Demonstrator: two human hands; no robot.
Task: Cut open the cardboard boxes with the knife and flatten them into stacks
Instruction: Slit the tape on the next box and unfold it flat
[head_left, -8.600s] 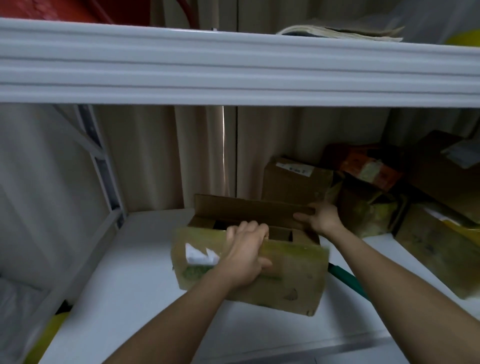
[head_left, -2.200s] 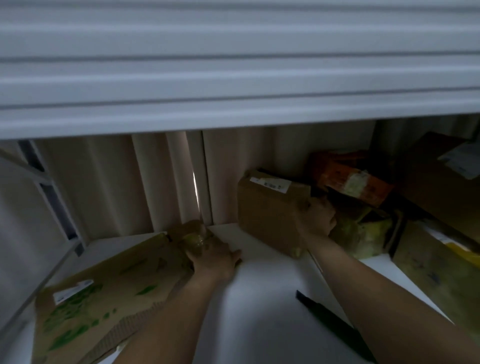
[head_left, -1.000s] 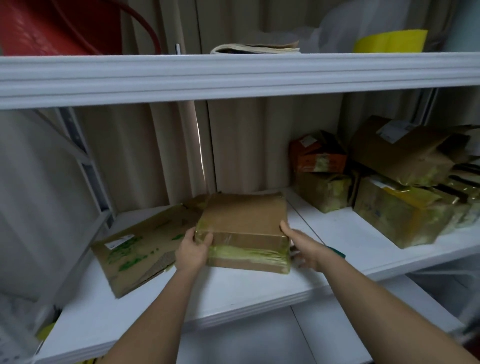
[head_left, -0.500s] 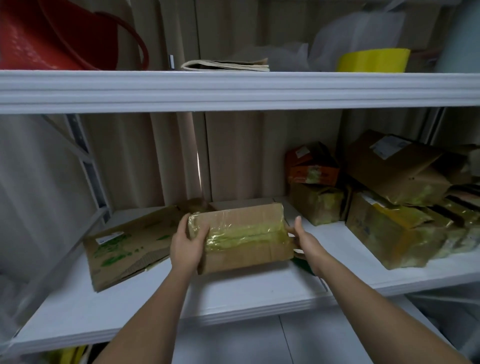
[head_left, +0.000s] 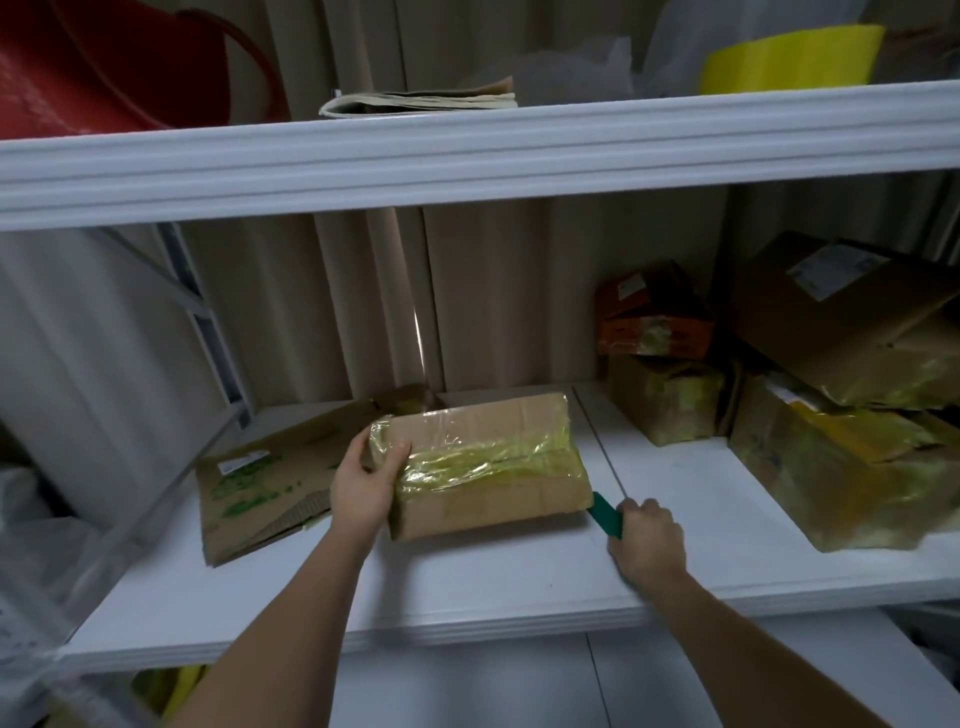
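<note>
Taped box: a brown cardboard box (head_left: 483, 462) sealed with yellowish tape sits upright and closed on the white shelf (head_left: 519, 582), the landmark for everything below.
Left hand: the left hand (head_left: 363, 486) grips the left end of the taped box, thumb over the top edge and fingers (head_left: 387, 454) curled on the taped corner.
Right hand: the right hand (head_left: 649, 540) lies just off the box's near right corner, knuckles up, its fingers closed around the green knife handle.
Knife: only the green handle of the knife (head_left: 605, 514) shows, running from the right hand toward the box's right corner; the blade cannot be made out.
Flattened cardboard: a flattened box (head_left: 260, 478) with green markings and a white label lies flat on the shelf immediately left of the taped box, its far edge running behind it.
Waiting boxes: a pile of unopened boxes (head_left: 831, 415) stands well to the right of the taped box, several wrapped in yellow-green tape, an orange box (head_left: 654, 317) stacked on a smaller one at the back.
Upper shelf: above the taped box a second shelf (head_left: 467, 150) carries a red basin (head_left: 104, 67) to the left, folded papers (head_left: 421, 98) over the middle and a yellow container (head_left: 789, 57) to the right.
Backdrop: pale corrugated panels stand behind the taped box.
</note>
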